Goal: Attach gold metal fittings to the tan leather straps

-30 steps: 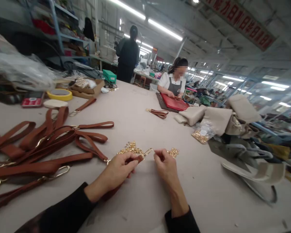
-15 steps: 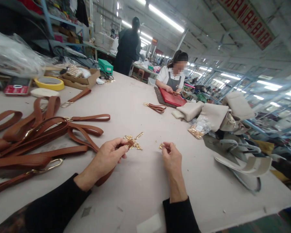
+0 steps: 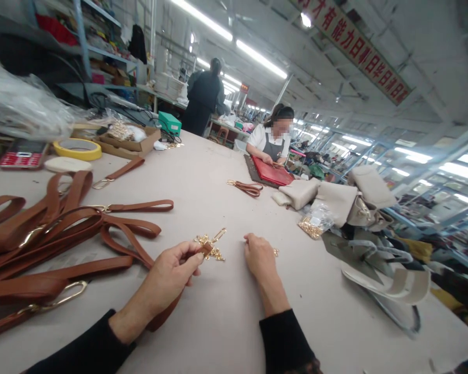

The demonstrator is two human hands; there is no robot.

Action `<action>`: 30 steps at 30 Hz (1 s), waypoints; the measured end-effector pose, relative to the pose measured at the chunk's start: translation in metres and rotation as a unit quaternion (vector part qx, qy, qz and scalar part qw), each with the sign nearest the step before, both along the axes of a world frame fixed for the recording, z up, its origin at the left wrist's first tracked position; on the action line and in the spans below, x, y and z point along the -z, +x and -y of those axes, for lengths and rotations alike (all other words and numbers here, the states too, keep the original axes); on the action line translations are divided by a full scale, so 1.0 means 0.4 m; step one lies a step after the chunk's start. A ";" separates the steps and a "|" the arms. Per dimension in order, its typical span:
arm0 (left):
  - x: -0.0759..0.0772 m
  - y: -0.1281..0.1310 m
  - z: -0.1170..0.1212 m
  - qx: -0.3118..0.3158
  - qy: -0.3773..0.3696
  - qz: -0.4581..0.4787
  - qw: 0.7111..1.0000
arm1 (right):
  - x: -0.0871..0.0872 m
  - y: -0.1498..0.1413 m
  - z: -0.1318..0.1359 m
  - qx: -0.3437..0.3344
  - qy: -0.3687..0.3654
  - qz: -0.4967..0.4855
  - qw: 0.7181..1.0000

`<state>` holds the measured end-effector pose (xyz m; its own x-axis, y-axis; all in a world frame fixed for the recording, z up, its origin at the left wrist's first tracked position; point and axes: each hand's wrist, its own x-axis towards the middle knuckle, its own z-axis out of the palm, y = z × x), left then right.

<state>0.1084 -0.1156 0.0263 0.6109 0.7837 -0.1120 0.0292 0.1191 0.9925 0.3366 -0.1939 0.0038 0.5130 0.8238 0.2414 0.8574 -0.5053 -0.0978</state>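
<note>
My left hand (image 3: 175, 267) is closed on a brown leather strap (image 3: 166, 314); the strap's short end sticks out past the thumb and its length hangs below the hand. Just beyond that end lies a small heap of gold metal fittings (image 3: 218, 253), with a long gold clasp (image 3: 220, 235) on its far side. My right hand (image 3: 259, 254) is over the table to the right, fingers curled together. Whatever its fingertips hold is hidden. A few small gold pieces (image 3: 275, 252) lie beside it, partly behind the hand.
Several brown straps with gold clasps (image 3: 74, 293) cover the left. Behind them are yellow tape (image 3: 78, 149) and a cardboard box (image 3: 130, 143). Farther off lies a looped strap (image 3: 247, 188). Beige bag parts (image 3: 337, 200) are at right. A co-worker (image 3: 271, 137) handles a red piece (image 3: 271, 170).
My right hand has moved left, away from the small gold pieces and towards my left hand. My left hand keeps its hold on the strap. The view has tilted slightly upward.
</note>
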 end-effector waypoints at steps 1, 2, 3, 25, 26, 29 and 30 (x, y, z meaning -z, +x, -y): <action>0.003 0.000 -0.001 0.004 -0.002 0.000 1.000 | 0.001 -0.003 -0.005 -0.001 -0.010 0.008 1.000; 0.006 0.001 0.000 0.007 -0.003 0.000 1.000 | 0.002 -0.006 -0.009 -0.002 -0.015 0.015 1.000; 0.010 0.002 0.000 0.012 -0.005 -0.002 1.000 | 0.003 -0.009 -0.013 -0.003 -0.016 0.019 1.000; 0.010 0.003 0.010 -0.011 0.032 -0.007 0.999 | -0.052 -0.244 0.003 -0.214 0.316 -0.474 0.794; 0.008 0.002 0.012 -0.013 0.042 -0.008 0.999 | -0.052 -0.250 0.003 -0.229 0.315 -0.453 0.802; 0.003 0.000 0.014 -0.020 0.063 -0.013 0.998 | -0.046 -0.253 0.003 -0.254 0.316 -0.395 0.824; 0.002 -0.001 0.014 -0.022 0.063 -0.013 0.998 | -0.044 -0.252 0.003 -0.256 0.318 -0.383 0.829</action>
